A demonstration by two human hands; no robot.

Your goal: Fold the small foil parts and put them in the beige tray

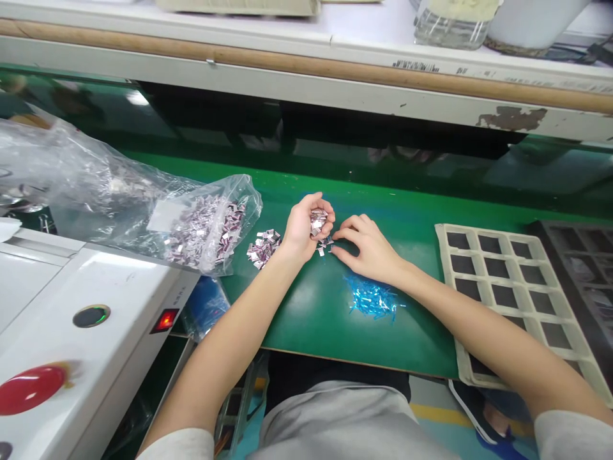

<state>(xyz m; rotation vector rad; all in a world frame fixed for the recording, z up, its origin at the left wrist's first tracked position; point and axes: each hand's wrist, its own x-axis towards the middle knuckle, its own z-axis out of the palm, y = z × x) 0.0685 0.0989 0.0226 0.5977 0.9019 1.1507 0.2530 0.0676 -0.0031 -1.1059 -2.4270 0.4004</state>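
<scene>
My left hand (305, 225), palm turned up and fingers curled, holds a heap of small metallic pieces (318, 222) over the green table. Just beneath it lie a few loose pieces (324, 245). To their right is my right hand (368, 248), its thumb and fingers apart with nothing visible between them. A pile of the same small pieces (263, 248) sits left of my left wrist. Nearer my body, below my right hand, is a pile of thin blue strips (375, 299).
Clear plastic bags (205, 223) of small pieces lie at the left, behind a white machine (124, 306) with a red button. A cream compartment tray (498, 268) stands at the right beside a dark tray (575, 255). A shelf (287, 61) runs across the back.
</scene>
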